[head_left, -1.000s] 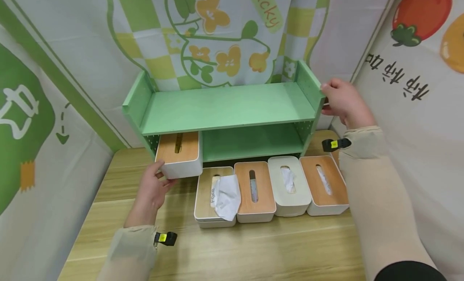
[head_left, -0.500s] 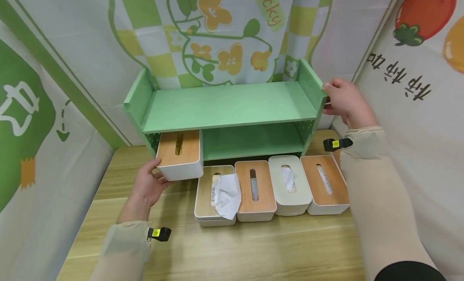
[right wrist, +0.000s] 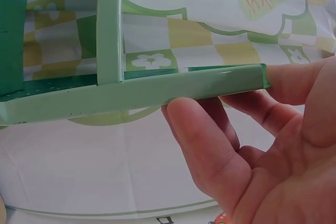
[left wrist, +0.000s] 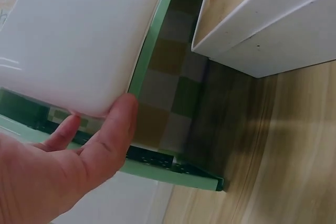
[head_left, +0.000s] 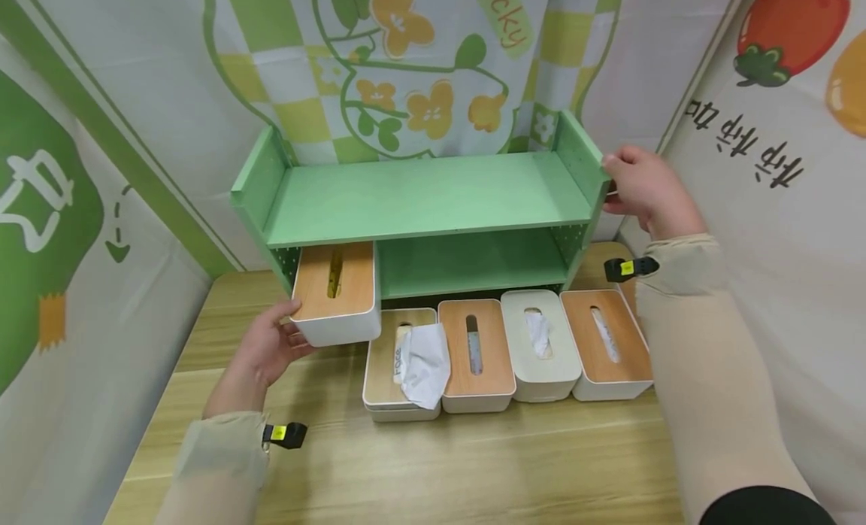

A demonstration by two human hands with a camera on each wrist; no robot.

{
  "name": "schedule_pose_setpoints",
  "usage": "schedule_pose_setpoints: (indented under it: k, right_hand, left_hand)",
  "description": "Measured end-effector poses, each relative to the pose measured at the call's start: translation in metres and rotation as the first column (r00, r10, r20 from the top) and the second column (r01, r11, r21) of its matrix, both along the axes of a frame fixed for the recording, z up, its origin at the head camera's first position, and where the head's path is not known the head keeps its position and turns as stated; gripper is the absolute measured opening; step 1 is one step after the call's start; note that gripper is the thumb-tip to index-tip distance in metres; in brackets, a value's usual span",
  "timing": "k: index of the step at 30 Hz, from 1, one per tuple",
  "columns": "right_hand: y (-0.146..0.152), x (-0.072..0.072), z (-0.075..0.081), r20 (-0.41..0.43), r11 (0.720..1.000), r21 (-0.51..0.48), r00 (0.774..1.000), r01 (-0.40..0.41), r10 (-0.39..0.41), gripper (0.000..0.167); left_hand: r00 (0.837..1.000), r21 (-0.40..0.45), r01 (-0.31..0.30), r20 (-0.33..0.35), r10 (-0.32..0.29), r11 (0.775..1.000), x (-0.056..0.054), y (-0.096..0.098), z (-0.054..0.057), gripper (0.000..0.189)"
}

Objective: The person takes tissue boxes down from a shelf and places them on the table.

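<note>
At the left end of the green two-tier shelf (head_left: 419, 201), a white tissue box with a wood-look lid (head_left: 320, 290) juts out over the front edge of the lower tier. My left hand (head_left: 265, 344) holds its front left corner, fingers under and thumb at the side. In the left wrist view the fingertips touch the white box wall (left wrist: 79, 40). My right hand (head_left: 652, 190) grips the upper front edge of the shelf's right side panel. The right wrist view shows fingers on both sides of that green panel (right wrist: 210, 83).
Several tissue boxes stand in a row before the shelf: one with a tissue sticking out (head_left: 425, 367), a wood-lidded one (head_left: 476, 352), an all-white one (head_left: 541, 348) and another wood-lidded one (head_left: 605, 341). All rest on a wooden table (head_left: 406, 472). Printed cloth walls (head_left: 764, 232) surround it.
The tissue box in my left hand has slid forward, further out of the lower tier. My left hand and forearm have shifted left. The right hand keeps its hold on the side panel.
</note>
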State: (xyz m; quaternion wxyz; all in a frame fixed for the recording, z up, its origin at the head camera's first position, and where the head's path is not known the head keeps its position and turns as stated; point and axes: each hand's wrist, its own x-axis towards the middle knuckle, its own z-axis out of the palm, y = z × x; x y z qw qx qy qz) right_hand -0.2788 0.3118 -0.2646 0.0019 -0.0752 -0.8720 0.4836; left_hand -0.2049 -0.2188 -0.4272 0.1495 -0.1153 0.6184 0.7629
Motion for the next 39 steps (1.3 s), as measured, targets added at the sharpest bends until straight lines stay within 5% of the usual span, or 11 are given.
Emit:
schedule_pose_setpoints:
  k: [9, 28, 39]
  right_hand:
    - [0.0, -0.001, -0.002, -0.004, 1.0, -0.004, 1.0, -0.005, 0.005, 0.045]
    - [-0.001, 0.0, -0.003, -0.016, 1.0, 0.002, 1.0, 0.003, -0.002, 0.043]
    - [-0.001, 0.0, -0.003, -0.011, 1.0, 0.002, 1.0, 0.008, -0.008, 0.046]
  left_hand:
    - [0.991, -0.101, 0.082, -0.096, -0.091, 0.992, 0.019, -0.011, -0.002, 0.063]
    - [0.969, -0.073, 0.164, -0.175, -0.174, 0.984, 0.058, -0.049, -0.009, 0.02]
    - [0.967, -0.048, 0.195, -0.157, -0.2, 0.98, 0.075, -0.083, -0.023, 0.027]
